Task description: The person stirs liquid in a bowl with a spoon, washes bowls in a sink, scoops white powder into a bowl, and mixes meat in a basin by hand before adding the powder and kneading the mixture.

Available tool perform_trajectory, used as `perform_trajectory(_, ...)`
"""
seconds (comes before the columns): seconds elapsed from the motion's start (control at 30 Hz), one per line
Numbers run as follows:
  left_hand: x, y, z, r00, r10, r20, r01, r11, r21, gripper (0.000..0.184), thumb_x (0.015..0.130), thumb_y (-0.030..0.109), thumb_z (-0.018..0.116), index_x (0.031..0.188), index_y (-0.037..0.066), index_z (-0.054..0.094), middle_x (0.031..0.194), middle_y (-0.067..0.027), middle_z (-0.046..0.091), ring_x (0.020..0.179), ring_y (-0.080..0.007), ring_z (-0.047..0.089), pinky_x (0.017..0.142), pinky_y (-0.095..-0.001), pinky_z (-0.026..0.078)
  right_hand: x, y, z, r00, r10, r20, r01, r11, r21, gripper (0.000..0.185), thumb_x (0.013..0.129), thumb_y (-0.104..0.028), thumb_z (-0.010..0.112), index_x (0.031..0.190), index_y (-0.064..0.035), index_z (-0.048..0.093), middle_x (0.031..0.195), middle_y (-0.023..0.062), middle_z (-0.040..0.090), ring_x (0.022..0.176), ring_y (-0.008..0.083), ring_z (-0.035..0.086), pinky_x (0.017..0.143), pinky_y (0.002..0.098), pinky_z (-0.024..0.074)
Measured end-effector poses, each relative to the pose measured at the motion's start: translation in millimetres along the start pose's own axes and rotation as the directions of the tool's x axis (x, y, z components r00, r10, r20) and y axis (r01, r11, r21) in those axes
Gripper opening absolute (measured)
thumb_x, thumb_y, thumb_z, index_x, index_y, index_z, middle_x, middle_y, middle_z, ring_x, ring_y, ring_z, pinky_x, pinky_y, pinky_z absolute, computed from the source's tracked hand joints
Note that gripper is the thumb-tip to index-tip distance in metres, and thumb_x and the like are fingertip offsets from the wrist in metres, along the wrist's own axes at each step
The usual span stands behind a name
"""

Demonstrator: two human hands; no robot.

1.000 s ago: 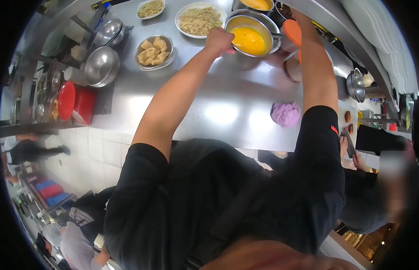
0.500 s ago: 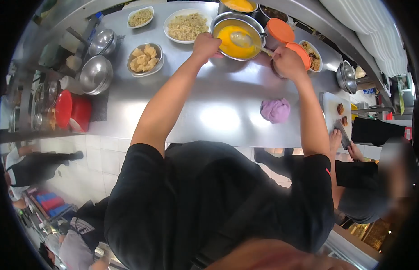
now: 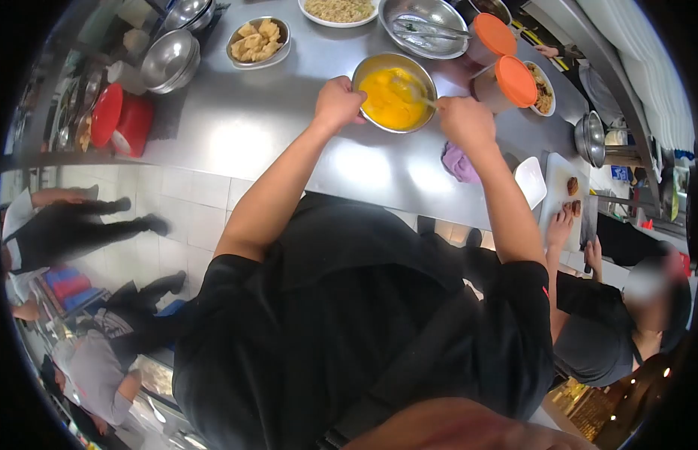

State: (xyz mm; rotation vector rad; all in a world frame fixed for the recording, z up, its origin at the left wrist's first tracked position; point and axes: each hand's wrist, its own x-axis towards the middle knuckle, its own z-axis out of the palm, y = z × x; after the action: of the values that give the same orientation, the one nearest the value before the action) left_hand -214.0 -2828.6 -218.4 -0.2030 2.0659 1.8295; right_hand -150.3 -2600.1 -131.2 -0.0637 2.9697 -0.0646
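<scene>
My left hand grips the left rim of a metal bowl of yellow-orange liquid, like beaten egg. From the right, my right hand is closed on the handle of a whisk. Its head is in the liquid, smeared by motion. Beyond this bowl stands a larger metal bowl with a metal utensil lying in it. Below my right hand a crumpled purple cloth lies on the steel table, partly hidden by my forearm.
Orange-lidded tubs and a plate of food stand to the right. Left are a bowl of yellow chunks, metal bowls and a red container. A co-worker's hands work with a knife beside a white dish.
The egg bowl has come toward me, away from the larger bowl, with both hands moving along. The whisk head has shifted in the liquid. A white dish now shows near the cutting board.
</scene>
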Motion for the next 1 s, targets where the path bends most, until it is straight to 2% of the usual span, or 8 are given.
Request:
perform_trajectory(0.27, -11.2, -14.7, -6.3, 0.999, 0.02, -0.038, -0.021, 0.999, -0.048, 0.008, 0.079, 0.001, 0.059, 0.08, -0.004, 0.053, 0.072, -0.0114, 0.059, 0.057, -0.0192, 0.064, 0.046, -0.0308, 0.058, -3.9, -15.8, 9.6, 0.996, -0.09, 0.01, 0.089, 0.996, 0.012, 0.02, 0.084, -0.018, 0.054, 0.091, -0.0156, 0.072, 0.084, 0.0153, 0.069, 0.079, 0.0349, 0.066, 0.07, 0.0468, 0.0528)
perform_trajectory(0.33, -10.1, -19.8, -8.3, 0.997, 0.052, -0.058, -0.055, 0.997, -0.045, 0.008, 0.08, 0.001, 0.059, 0.08, -0.004, 0.053, 0.072, -0.011, 0.058, 0.057, -0.0194, 0.064, 0.046, -0.0309, 0.057, -3.9, -16.5, 5.6, 0.998, 0.024, -0.053, -0.022, 0.999, 0.04, 0.02, 0.085, -0.017, 0.053, 0.09, -0.015, 0.072, 0.084, 0.0155, 0.069, 0.078, 0.0343, 0.067, 0.071, 0.0469, 0.0528)
perform_trajectory(0.43, -9.1, -21.1, -8.5, 0.999, 0.022, -0.05, -0.025, 0.998, -0.06, 0.008, 0.08, 0.001, 0.059, 0.079, -0.004, 0.053, 0.072, -0.0109, 0.058, 0.057, -0.0195, 0.064, 0.046, -0.0307, 0.057, -9.7, -22.2, 3.5, 0.995, -0.099, 0.012, 0.099, 0.995, 0.032, 0.02, 0.085, -0.017, 0.053, 0.09, -0.0149, 0.072, 0.084, 0.0153, 0.069, 0.078, 0.0338, 0.067, 0.07, 0.0467, 0.0529)
perform_trajectory(0.53, -11.1, -16.4, -8.0, 0.999, 0.024, -0.049, -0.025, 0.999, -0.023, 0.009, 0.081, 0.002, 0.059, 0.079, -0.004, 0.053, 0.072, -0.0109, 0.058, 0.057, -0.0194, 0.064, 0.047, -0.0305, 0.058, -0.8, -20.1, 0.5, 0.996, 0.032, -0.082, -0.032, 0.999, 0.011, 0.019, 0.086, -0.018, 0.053, 0.09, -0.0145, 0.071, 0.082, 0.015, 0.069, 0.078, 0.0334, 0.067, 0.069, 0.0467, 0.0528)
perform_trajectory(0.63, -11.6, -12.3, -6.1, 0.998, 0.036, -0.048, -0.037, 0.999, -0.032, 0.009, 0.081, 0.002, 0.059, 0.08, -0.004, 0.053, 0.072, -0.0106, 0.058, 0.057, -0.0194, 0.064, 0.048, -0.0305, 0.058, -5.1, -21.7, -2.7, 0.995, -0.101, -0.003, 0.1, 0.994, -0.032, 0.02, 0.085, -0.017, 0.053, 0.09, -0.0142, 0.071, 0.081, 0.0147, 0.069, 0.079, 0.033, 0.067, 0.068, 0.0463, 0.0527)
perform_trajectory(0.73, -8.8, -13.2, -3.7, 0.998, 0.046, -0.053, -0.048, 0.998, -0.037, 0.009, 0.081, 0.002, 0.059, 0.079, -0.004, 0.053, 0.072, -0.0103, 0.057, 0.058, -0.0196, 0.064, 0.048, -0.0307, 0.058, 1.7, -15.3, -3.4, 0.997, -0.038, -0.067, 0.031, 0.994, -0.1, 0.021, 0.085, -0.016, 0.051, 0.09, -0.0141, 0.071, 0.082, 0.0146, 0.069, 0.079, 0.0327, 0.067, 0.068, 0.0462, 0.0524)
perform_trajectory(0.83, -3.3, -13.0, -1.9, 0.999, 0.023, -0.027, -0.024, 0.999, -0.024, 0.009, 0.081, 0.002, 0.059, 0.081, -0.004, 0.053, 0.073, -0.0109, 0.058, 0.059, -0.02, 0.065, 0.048, -0.0311, 0.058, -0.8, -12.6, -0.6, 0.995, -0.09, -0.043, 0.089, 0.995, -0.039, 0.018, 0.086, -0.022, 0.056, 0.094, -0.0174, 0.072, 0.082, 0.0138, 0.069, 0.076, 0.0345, 0.065, 0.068, 0.046, 0.0517)
perform_trajectory(1.0, -2.0, -15.1, 2.5, 0.998, 0.019, -0.058, -0.024, 0.997, -0.079, 0.014, 0.078, 0.003, 0.063, 0.075, -0.006, 0.053, 0.075, -0.0147, 0.062, 0.063, -0.0223, 0.066, 0.049, -0.0348, 0.06, -1.0, -7.5, 0.3, 0.999, -0.041, -0.034, 0.039, 0.998, -0.048, 0.02, 0.086, -0.021, 0.055, 0.095, -0.018, 0.073, 0.081, 0.0135, 0.069, 0.077, 0.0337, 0.066, 0.069, 0.0455, 0.0518)
